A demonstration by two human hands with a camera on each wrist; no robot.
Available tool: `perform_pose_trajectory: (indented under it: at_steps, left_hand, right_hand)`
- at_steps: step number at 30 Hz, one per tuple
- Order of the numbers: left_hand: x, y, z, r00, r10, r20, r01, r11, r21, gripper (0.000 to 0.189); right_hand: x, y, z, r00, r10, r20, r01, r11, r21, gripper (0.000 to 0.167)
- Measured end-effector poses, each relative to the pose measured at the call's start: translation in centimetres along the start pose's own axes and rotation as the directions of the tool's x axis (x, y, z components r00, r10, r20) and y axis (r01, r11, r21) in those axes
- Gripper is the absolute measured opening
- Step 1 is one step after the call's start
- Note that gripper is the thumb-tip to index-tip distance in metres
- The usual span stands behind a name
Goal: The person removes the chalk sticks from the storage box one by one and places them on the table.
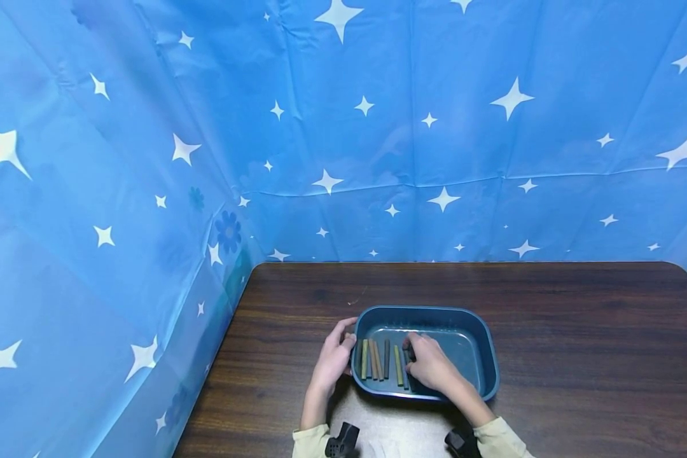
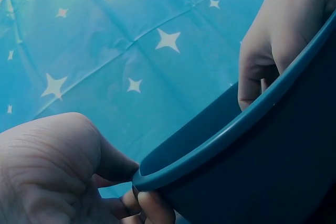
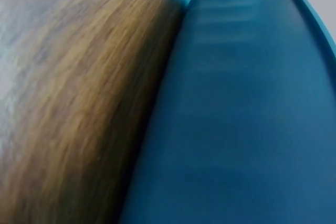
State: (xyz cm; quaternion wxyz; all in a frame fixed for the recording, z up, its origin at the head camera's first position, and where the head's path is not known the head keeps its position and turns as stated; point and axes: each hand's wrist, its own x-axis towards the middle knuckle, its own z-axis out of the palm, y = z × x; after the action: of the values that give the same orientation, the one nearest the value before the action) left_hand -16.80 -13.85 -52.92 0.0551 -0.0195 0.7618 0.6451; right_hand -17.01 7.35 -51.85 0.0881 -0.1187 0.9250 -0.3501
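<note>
A blue rectangular basin (image 1: 486,337) stands on the table. My left hand (image 1: 333,359) grips its left rim; in the left wrist view thumb and fingers pinch the rim's corner. Several thin sticks lie in the basin's left half, roughly side by side: a yellow-green stick (image 1: 364,359), a brown stick (image 1: 378,360), a dark stick (image 1: 387,359), another yellow-green stick (image 1: 398,366) and a bluish stick (image 1: 405,376). My right hand (image 1: 432,366) reaches inside with bent fingers beside the bluish stick. Something dark shows between its thumb and fingers; whether they pinch it cannot be told. The basin wall hides them in the right wrist view.
Under the basin is a dark wood-grain table (image 1: 578,356). A blue star-printed curtain (image 1: 464,146) hangs along its back and left edges. The basin's raised walls (image 3: 247,103) surround the sticks.
</note>
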Motion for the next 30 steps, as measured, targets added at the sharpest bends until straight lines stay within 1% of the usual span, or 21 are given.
perform_pose_trajectory:
  at_steps: [4,10,18,20,24,30]
  left_hand:
    - [0.0,-0.1,0.1,1.0,0.002,0.007,-0.002,1.0,-0.006,0.04]
    - [0.1,-0.2,0.2,1.0,-0.003,0.014,0.003,1.0,-0.015,0.041]
    - [0.0,-0.1,0.1,1.0,-0.003,0.016,0.003,1.0,-0.024,0.041]
    - [0.0,0.0,0.1,1.0,-0.006,0.014,0.007,1.0,-0.029,0.04]
    - [-0.1,0.1,0.0,1.0,-0.007,0.01,0.007,0.999,-0.032,0.04]
    - [-0.1,0.0,-0.2,1.0,-0.001,0.015,0.002,1.0,-0.023,0.04]
  right_hand:
    - [-0.1,0.0,0.1,0.999,-0.032,-0.025,0.033,0.999,0.025,0.032]
    - [-0.3,0.0,0.2,0.998,-0.054,-0.045,0.058,0.994,0.092,0.032]
    - [-0.7,0.1,-0.7,0.991,-0.127,-0.051,0.134,0.973,0.19,0.03]
    - [-0.8,0.1,-1.2,0.99,-0.131,-0.045,0.137,0.969,0.206,0.031]
    - [-1.2,-0.1,-2.2,0.994,-0.105,-0.028,0.108,0.96,0.258,0.031]
    - [-1.9,0.1,-3.8,0.996,-0.08,-0.04,0.089,0.952,0.292,0.031]
